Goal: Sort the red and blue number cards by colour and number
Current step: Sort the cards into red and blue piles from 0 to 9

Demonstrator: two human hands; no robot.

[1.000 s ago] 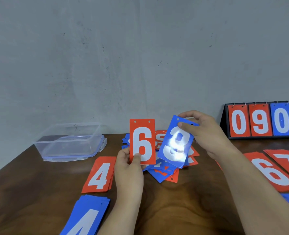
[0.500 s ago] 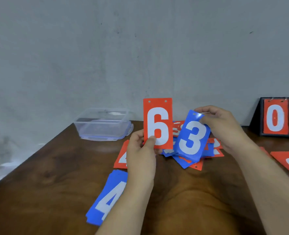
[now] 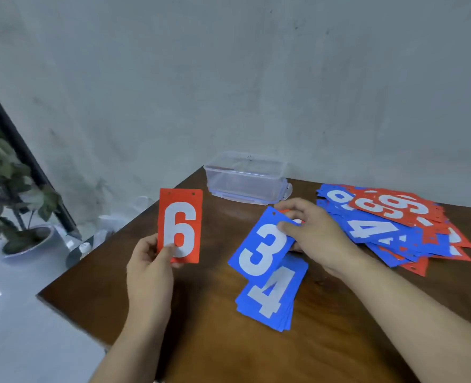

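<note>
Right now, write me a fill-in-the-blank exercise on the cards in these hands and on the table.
The left hand holds up a red card showing the number ____.
The right hand holds a blue card showing 3, overlapping a blue stack topped by the number ____.
The mixed pile of red and blue cards lies to the ____ of the right hand.
Missing words: 6; 4; right.
</note>
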